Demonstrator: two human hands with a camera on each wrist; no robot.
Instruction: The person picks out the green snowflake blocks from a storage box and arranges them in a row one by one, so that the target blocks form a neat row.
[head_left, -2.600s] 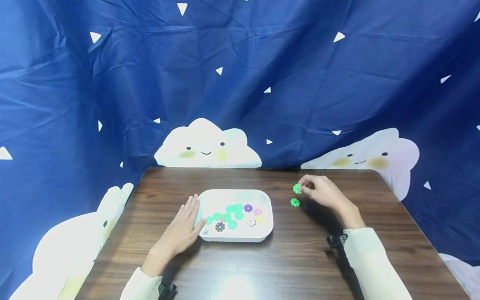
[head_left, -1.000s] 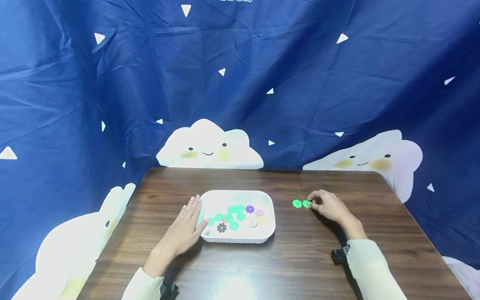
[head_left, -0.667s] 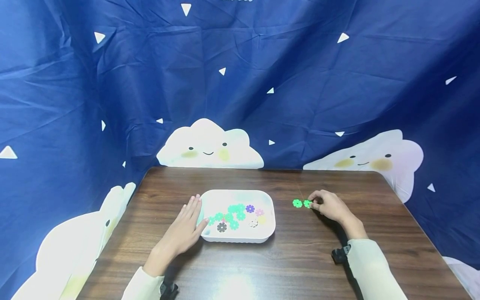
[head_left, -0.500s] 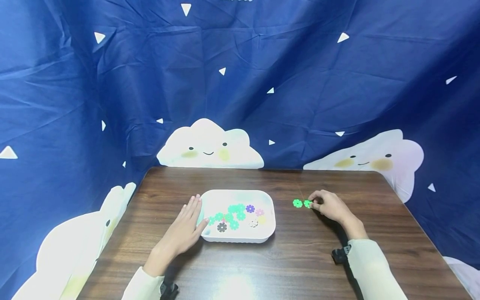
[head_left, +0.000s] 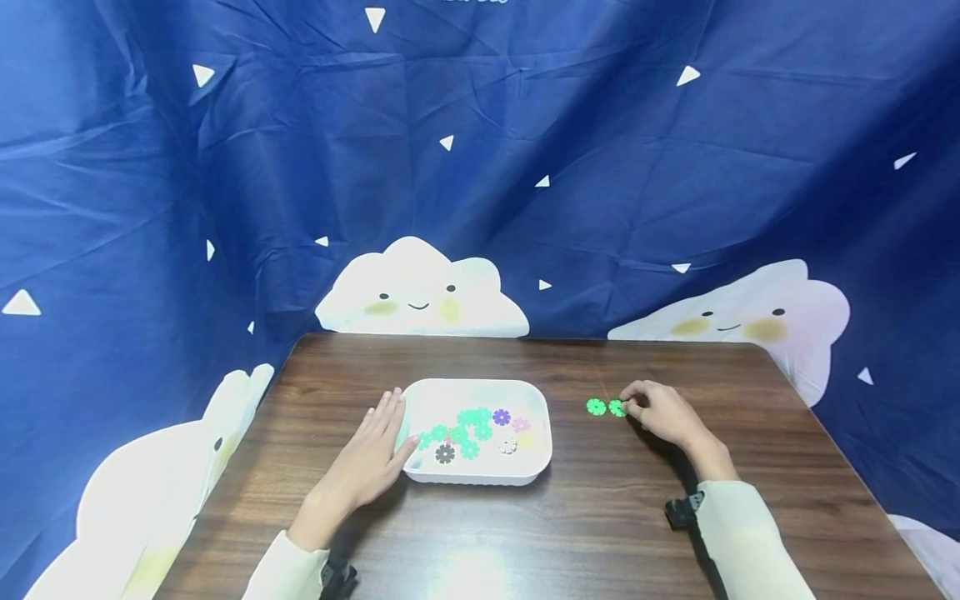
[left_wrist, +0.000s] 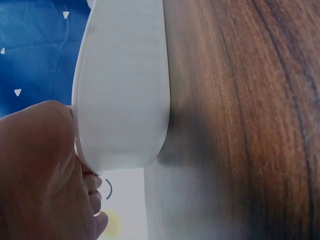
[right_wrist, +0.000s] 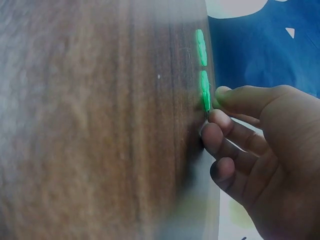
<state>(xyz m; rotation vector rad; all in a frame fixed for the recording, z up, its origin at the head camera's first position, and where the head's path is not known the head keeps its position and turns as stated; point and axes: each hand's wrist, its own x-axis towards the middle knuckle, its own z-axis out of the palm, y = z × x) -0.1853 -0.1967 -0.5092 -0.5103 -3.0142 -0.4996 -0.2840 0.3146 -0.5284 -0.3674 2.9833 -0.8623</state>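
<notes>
A white plastic tray stands on the table with several flower-shaped discs inside, most of them pale green. My left hand rests along the tray's left rim, fingers straight and thumb over the edge. To the right of the tray, one bright green flower-shaped disc lies flat on the wood. Just right of it, a second green flower-shaped disc is pinched at its right edge between the thumb and forefinger of my right hand. The right wrist view shows both discs in line, a small gap between them.
Inside the tray are also a purple disc, a black disc, and pink, yellow and white ones. The brown wooden table ends at a blue curtain printed with clouds.
My right hand has come down with the green disc from behind the other one and set it to that one's right. Over the last second it barely moves. The left hand stays put.
</notes>
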